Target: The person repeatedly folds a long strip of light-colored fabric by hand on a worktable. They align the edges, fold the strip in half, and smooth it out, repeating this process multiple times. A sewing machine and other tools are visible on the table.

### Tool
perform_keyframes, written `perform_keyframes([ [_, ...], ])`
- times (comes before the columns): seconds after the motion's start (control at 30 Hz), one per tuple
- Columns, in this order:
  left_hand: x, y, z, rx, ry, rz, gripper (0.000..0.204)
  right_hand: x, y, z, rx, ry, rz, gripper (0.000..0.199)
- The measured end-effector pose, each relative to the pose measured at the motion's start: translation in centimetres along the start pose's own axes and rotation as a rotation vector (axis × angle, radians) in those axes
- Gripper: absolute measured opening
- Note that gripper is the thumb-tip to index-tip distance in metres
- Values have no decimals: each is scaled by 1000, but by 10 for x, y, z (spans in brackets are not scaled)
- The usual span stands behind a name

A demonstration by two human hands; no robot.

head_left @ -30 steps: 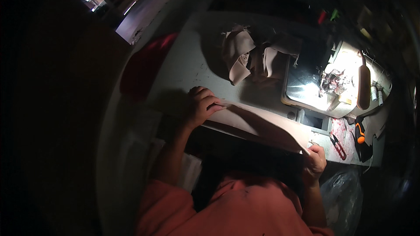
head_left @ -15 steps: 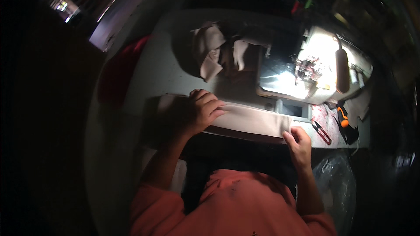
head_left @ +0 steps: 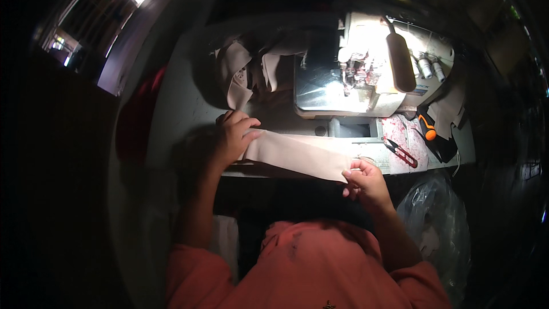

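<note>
A long beige fabric strip (head_left: 297, 155) stretches between my two hands along the near edge of the work table. Its left part is under my left hand (head_left: 234, 136), whose thumb and fingers close on the cloth. At the other end, my right hand (head_left: 366, 182) pinches the lower corner between thumb and fingers. The strip slants down toward the right and hangs a little over the table edge. What lies beneath my left palm is hidden.
Behind the strip stands a brightly lit sewing machine (head_left: 372, 71) with a lamp (head_left: 400, 63). Crumpled beige fabric pieces (head_left: 237, 74) lie back left. Red thread snips (head_left: 401, 153) and an orange-handled tool (head_left: 428, 128) are at right, above a clear plastic bag (head_left: 434, 223).
The whole view has shifted, with the table now further left. My left hand has closed more on the strip, and the right end has been drawn toward me, so the strip slants more.
</note>
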State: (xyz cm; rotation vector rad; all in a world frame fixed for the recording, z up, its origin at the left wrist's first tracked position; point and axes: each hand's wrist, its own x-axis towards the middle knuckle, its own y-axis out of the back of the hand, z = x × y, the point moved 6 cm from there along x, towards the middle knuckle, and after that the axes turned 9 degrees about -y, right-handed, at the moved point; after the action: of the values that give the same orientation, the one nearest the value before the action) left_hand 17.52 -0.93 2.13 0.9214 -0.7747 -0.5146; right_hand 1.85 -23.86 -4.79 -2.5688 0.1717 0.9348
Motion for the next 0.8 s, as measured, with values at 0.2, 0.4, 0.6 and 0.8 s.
perform_keyframes([
  [0.2, -13, -33, 112, -99, -179, -11, 35, -6, -9, -10, -32, 103, -16, 16],
  [0.4, -5, -82, 130, -198, -70, 173, 37, -21, -16, -28, -63, 201, -34, 21],
  [0.6, -7, -80, 126, -325, -14, 243, 37, -38, 65, -79, -1187, 763, 763, 23],
  [0.8, -8, -76, 134, -404, 9, 297, 32, -23, 99, -70, -1298, 527, 748, 17],
])
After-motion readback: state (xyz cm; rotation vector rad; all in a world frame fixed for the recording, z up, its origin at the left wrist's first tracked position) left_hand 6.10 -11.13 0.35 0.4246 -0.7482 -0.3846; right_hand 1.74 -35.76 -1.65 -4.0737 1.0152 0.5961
